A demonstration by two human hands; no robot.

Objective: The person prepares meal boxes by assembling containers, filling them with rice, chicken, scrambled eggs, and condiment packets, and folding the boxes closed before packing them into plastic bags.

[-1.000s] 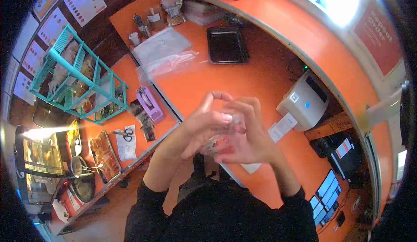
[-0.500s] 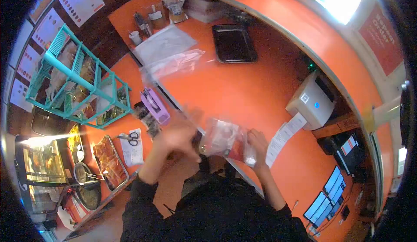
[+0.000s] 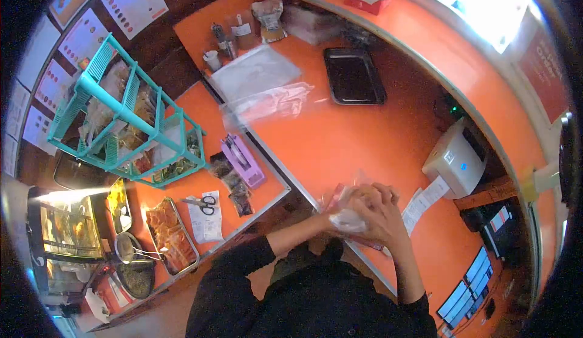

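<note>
Both of my hands are on a clear plastic bag (image 3: 347,221) with pale and reddish contents that I cannot make out. It is held in front of me over the front edge of the orange counter. My right hand (image 3: 384,219) is closed over its right side with the fingers curled. My left hand (image 3: 340,215) reaches in from the left and grips the bag; its fingers are partly hidden by the plastic and my right hand. A printed receipt strip (image 3: 419,207) lies just right of my right hand, running from a white printer (image 3: 454,159).
A lilac tape dispenser (image 3: 244,160) and small dark sachets (image 3: 234,187) lie to the left. Farther left stand a teal basket rack (image 3: 146,128), scissors (image 3: 207,204) on paper and a food tray (image 3: 171,235). Flat plastic bags (image 3: 258,74) and a black tray (image 3: 354,77) lie ahead.
My left hand has swung right from beside the lilac dispenser and joined my right hand at the bag. The bag is now bunched between both hands. The view has shifted slightly.
</note>
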